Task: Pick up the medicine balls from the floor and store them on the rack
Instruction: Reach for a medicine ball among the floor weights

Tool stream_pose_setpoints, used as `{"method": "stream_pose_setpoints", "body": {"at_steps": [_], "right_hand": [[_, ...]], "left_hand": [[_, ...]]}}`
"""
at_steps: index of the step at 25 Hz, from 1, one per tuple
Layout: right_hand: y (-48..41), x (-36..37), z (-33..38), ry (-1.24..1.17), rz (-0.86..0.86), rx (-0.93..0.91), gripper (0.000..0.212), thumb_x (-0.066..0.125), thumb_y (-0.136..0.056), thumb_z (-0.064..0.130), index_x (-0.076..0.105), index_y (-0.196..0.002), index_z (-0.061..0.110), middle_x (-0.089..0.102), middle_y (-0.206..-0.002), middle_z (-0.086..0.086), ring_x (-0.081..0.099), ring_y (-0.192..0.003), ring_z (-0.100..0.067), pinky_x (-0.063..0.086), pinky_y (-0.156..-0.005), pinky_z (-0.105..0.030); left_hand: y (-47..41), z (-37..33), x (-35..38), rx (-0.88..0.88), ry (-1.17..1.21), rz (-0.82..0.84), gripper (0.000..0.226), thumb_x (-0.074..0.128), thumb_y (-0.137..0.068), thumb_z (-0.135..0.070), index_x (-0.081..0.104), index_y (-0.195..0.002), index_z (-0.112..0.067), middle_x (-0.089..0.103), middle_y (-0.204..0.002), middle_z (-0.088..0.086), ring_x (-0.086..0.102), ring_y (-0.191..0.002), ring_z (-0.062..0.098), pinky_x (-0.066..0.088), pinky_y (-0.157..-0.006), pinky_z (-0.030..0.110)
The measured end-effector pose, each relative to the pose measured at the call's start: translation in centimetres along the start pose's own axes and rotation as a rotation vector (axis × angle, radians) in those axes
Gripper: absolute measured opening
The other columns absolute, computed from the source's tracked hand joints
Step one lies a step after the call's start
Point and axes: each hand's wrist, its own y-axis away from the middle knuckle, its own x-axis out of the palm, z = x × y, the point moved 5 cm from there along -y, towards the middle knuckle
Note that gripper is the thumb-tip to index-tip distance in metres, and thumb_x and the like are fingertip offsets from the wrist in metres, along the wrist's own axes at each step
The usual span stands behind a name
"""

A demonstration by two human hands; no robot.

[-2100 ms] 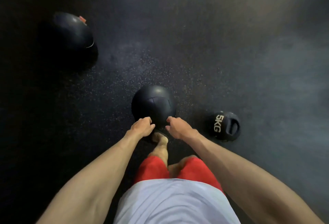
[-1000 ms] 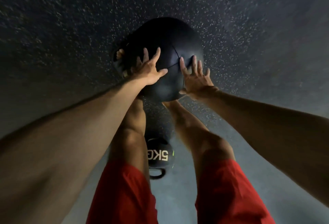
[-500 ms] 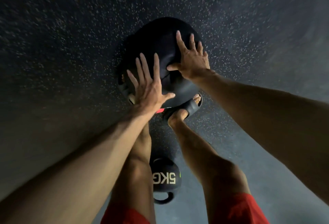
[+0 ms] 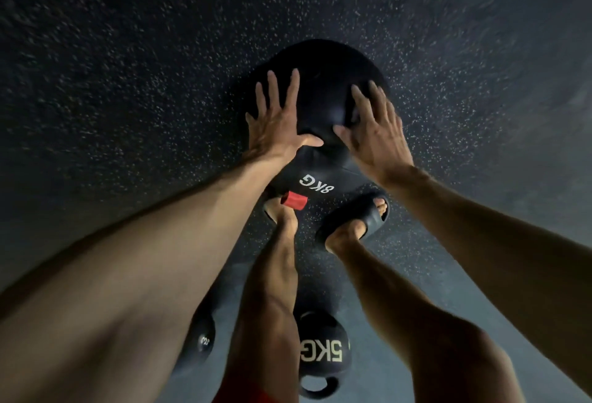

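Observation:
A large black medicine ball (image 4: pixel 323 94) marked 8KG, with a red tag, lies on the speckled black floor just in front of my feet. My left hand (image 4: pixel 278 123) lies flat on its left side with the fingers spread and straight. My right hand (image 4: pixel 371 133) rests on its right side, fingers slightly bent over the curve. Behind my legs a smaller black ball (image 4: pixel 323 354) marked 5KG, with a handle loop, sits on the floor. Another dark ball (image 4: pixel 200 341) shows partly behind my left arm.
My feet in black slides (image 4: pixel 355 220) stand close under the 8KG ball. Dark rubber flooring (image 4: pixel 128 82) stretches all round. No rack is in view.
I have bent lower over the ball. Both hands have slid round it to opposite sides, and the ball has turned so that its 8KG mark and red tag face me.

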Motion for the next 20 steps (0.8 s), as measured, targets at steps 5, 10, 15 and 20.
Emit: {"method": "stream_pose_setpoints", "body": {"at_steps": [5, 10, 15, 20], "right_hand": [[0.9, 0.9, -2.5, 0.111, 0.195, -0.056, 0.116, 0.064, -0.084, 0.066, -0.018, -0.159, 0.031, -0.018, -0.167, -0.015, -0.009, -0.155, -0.035, 0.009, -0.125, -0.056], [-7.3, -1.2, 1.3, 0.139, 0.208, -0.066, 0.118, 0.066, -0.082, 0.065, -0.019, -0.158, 0.032, -0.012, -0.167, -0.018, -0.006, -0.154, -0.041, 0.011, -0.124, -0.058], [-15.9, -4.7, 4.7, 0.154, 0.264, -0.050, 0.107, 0.059, -0.087, 0.066, -0.015, -0.159, 0.035, -0.005, -0.169, -0.014, 0.001, -0.154, -0.041, 0.014, -0.123, -0.058], [-22.9, -6.4, 8.6, 0.131, 0.305, -0.021, 0.087, 0.041, -0.096, 0.067, -0.004, -0.161, 0.032, -0.001, -0.170, -0.009, 0.002, -0.154, -0.041, 0.018, -0.121, -0.061]], "left_hand": [[-3.0, 2.5, -3.8, -0.178, 0.203, -0.123, 0.115, 0.078, -0.069, -0.062, 0.012, -0.158, -0.031, 0.022, -0.163, 0.008, 0.025, -0.146, 0.033, 0.035, -0.107, 0.057], [-5.3, 4.1, -7.3, -0.324, 0.350, -0.365, 0.074, 0.056, -0.093, -0.056, 0.032, -0.151, -0.018, 0.042, -0.149, 0.012, 0.041, -0.136, 0.032, 0.042, -0.105, 0.049], [-3.2, 3.3, -5.9, -0.223, 0.261, -0.353, 0.102, 0.057, -0.084, -0.070, 0.011, -0.159, -0.020, 0.010, -0.163, 0.022, 0.014, -0.149, 0.039, 0.020, -0.117, 0.056], [-4.9, 1.0, -7.0, -0.198, 0.038, -0.358, 0.130, 0.064, -0.063, -0.082, -0.003, -0.160, -0.027, -0.010, -0.163, 0.025, -0.009, -0.151, 0.043, 0.008, -0.116, 0.068]]}}
